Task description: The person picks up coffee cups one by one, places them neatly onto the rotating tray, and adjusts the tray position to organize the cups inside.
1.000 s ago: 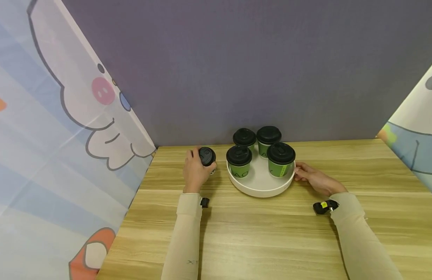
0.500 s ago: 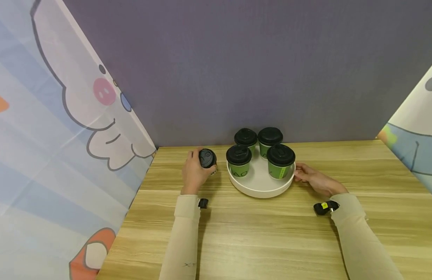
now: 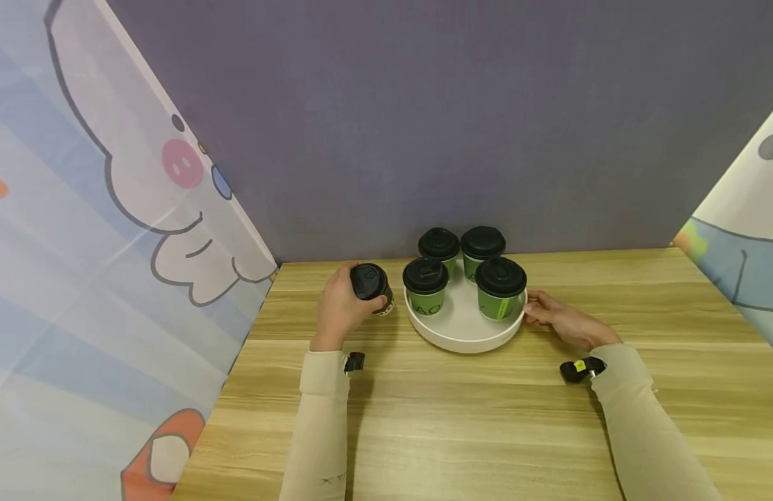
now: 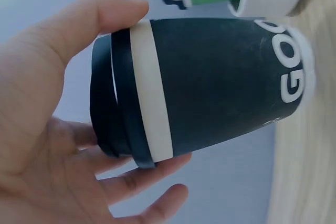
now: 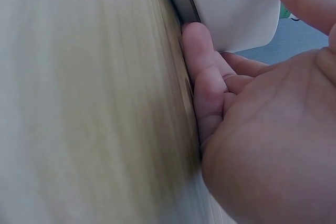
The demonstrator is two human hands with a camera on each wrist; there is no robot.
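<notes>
My left hand (image 3: 341, 309) grips a dark takeaway coffee cup (image 3: 369, 280) by its black lid, left of the tray. In the left wrist view, the thumb lies on one side of the lid and the fingers on the other. A pale band and white letters mark the cup's dark wall (image 4: 220, 82). A round white tray (image 3: 464, 343) carries several green takeaway cups (image 3: 497, 306) with black lids. At the tray's right side, my right hand (image 3: 564, 325) holds the wall, thumb near the rim and fingers low by the base (image 5: 231, 14).
Everything stands on a wood-grain table (image 3: 461, 424). A grey panel (image 3: 449, 125) rises along its back edge, close behind the rear cups. Cartoon-printed cloth (image 3: 79, 278) hangs along the left side, with more at the right.
The dark cup in my left hand has tipped a little, so more of its side shows, and the left wrist has shifted left. My right hand and the tray stay put.
</notes>
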